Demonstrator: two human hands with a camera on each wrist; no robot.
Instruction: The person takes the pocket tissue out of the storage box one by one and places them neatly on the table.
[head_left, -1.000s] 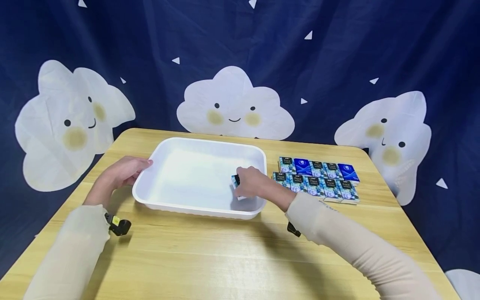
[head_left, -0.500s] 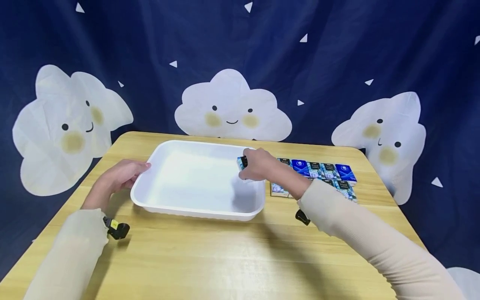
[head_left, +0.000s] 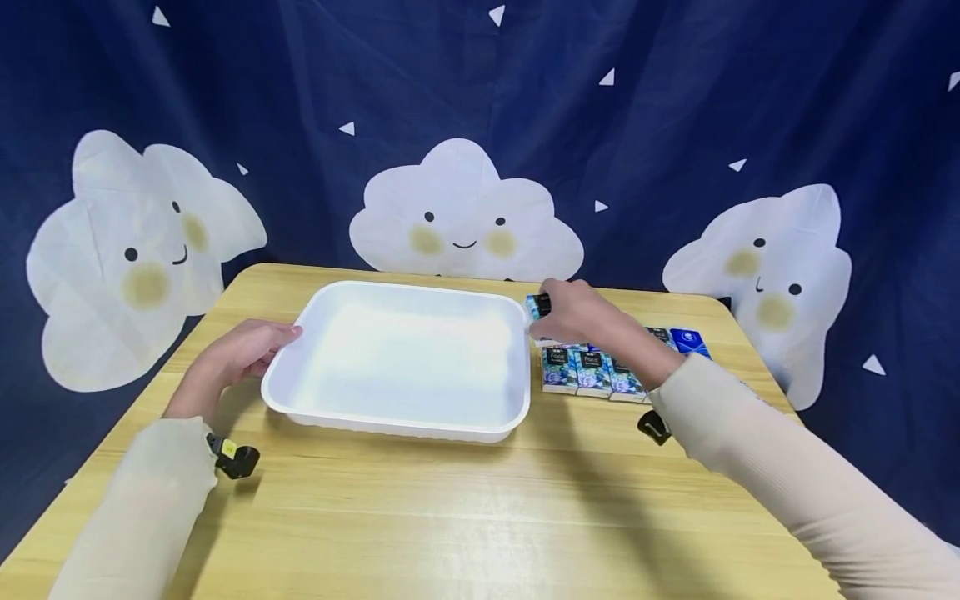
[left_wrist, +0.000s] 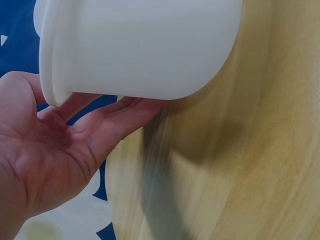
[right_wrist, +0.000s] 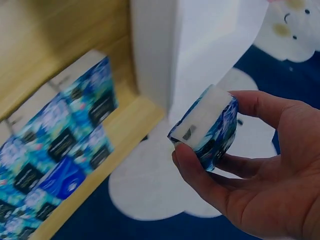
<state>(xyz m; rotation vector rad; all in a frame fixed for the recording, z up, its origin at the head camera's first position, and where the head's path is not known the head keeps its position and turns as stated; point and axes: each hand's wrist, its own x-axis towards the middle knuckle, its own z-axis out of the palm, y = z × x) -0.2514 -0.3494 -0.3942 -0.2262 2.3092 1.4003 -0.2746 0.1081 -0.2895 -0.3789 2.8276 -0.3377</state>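
Note:
My left hand (head_left: 251, 348) grips the left end of a white plastic tray (head_left: 397, 431), thumb at the rim and fingers reaching under its side, as the left wrist view shows. My right hand (head_left: 588, 312) pinches a small tissue pack (right_wrist: 207, 127) between thumb and fingers. The pack has a blue floral wrapper with a black label and pale sides. It is just beyond the tray's right rim, near the left end of two rows of tissue packs (head_left: 592, 375). Hand and forearm hide part of those rows.
Most packs in the rows are floral, and plain blue ones such as the blue pack (head_left: 687, 340) lie among them. Everything is on a light wooden table (head_left: 420, 517). A dark blue curtain (head_left: 292, 75) with smiling clouds hangs behind the far edge.
My right hand has carried the tissue pack up out of the tray's right side and rightward past the rim to the rows. The left hand keeps its hold on the tray.

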